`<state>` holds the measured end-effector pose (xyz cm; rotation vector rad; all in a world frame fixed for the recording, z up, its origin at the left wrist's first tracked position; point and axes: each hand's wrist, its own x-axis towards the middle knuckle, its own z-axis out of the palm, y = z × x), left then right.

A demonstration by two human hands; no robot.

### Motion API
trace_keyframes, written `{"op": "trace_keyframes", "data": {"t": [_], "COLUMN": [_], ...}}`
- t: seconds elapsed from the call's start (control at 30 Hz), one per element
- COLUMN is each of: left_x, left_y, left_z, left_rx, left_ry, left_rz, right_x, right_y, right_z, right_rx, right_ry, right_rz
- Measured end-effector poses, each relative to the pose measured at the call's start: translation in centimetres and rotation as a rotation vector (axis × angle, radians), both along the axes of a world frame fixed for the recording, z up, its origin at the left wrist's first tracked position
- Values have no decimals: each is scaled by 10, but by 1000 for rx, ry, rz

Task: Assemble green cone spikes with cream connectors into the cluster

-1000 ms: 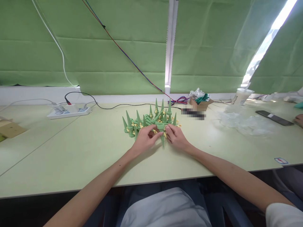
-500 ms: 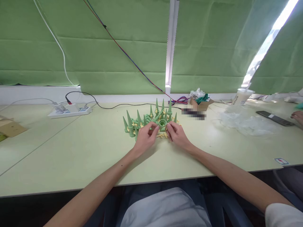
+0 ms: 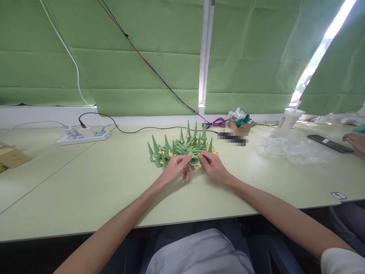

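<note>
A green cone-like piece, its round hollow end facing the camera, is held between my two hands. My left hand pinches its left side with thumb and finger, the other fingers curled below. At its right rim, my right hand has its fingertips closed, perhaps also on a small yellow part too small to make out. Just behind the hands stands a cluster of green pointed cones with green tubes and small yellow figures among them.
A white power strip lies at the back left, a cardboard piece at far left. Behind the cones are cables and a small box. To the right are a cup, plastic bags, a phone and another person's hand.
The green piece has come lower, nearer to me, and its hollow end has tilted towards the camera. My left hand's lower fingers have spread downward. The other person's hand has shifted left.
</note>
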<state>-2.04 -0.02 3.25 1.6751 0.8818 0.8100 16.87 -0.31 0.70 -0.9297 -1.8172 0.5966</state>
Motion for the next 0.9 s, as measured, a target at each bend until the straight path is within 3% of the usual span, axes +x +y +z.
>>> {"op": "trace_keyframes", "data": {"t": [0.13,0.37,0.47,0.7,0.9], "left_x": [-1,3,6,9,7], "left_y": [-2,-2,-1,-4,-5], "left_z": [-1,-9,-11,-8,-5], "left_rx": [175,529,608,566,377], "left_ry": [101,226,234,109,179], "left_rz": [-20,121,145,356,321], "right_x": [2,2,1,-2,-3], "right_y": [0,3,3,1,0], "right_z": [1,1,1,2,3], "right_rx": [-5,-17,-22,-6,-22], "right_ry": [-23,-46,-32,17,30], "right_rz": [-10,-5,-24,-97,-88]}}
